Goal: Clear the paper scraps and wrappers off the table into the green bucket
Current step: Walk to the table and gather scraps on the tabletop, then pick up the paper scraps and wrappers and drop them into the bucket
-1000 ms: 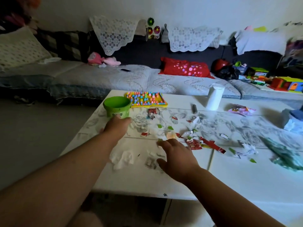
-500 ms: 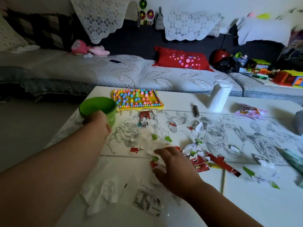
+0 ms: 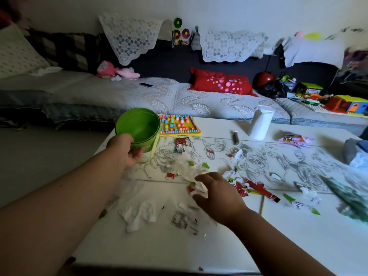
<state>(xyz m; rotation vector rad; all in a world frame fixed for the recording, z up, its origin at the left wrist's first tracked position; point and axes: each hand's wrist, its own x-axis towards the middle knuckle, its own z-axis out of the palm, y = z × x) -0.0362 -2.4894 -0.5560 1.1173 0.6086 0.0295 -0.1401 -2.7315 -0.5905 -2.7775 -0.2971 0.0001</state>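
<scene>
My left hand [image 3: 125, 150] grips the near wall of the green bucket [image 3: 139, 126], which is tilted toward me with its mouth showing, at the table's far left. My right hand [image 3: 217, 194] lies over the scraps in the middle of the white table [image 3: 288, 246], fingers curled around a white crumpled scrap [image 3: 199, 187]. Red wrapper strips [image 3: 258, 191], green bits [image 3: 206, 165] and torn white paper [image 3: 240, 155] are scattered to its right. A crumpled white tissue [image 3: 139, 214] and a clear wrapper [image 3: 184, 221] lie nearer me.
A colourful bumpy mat [image 3: 179, 124], a white paper roll [image 3: 259, 124], a small dark stick [image 3: 235, 136] and a pink snack packet [image 3: 294, 138] sit along the far side. A green-patterned bag [image 3: 352, 198] lies at the right edge. A sofa [image 3: 139, 96] stands behind the table.
My left hand has closed on the green bucket and tipped it toward me. My right hand has stayed over the middle scraps and curled onto a white piece.
</scene>
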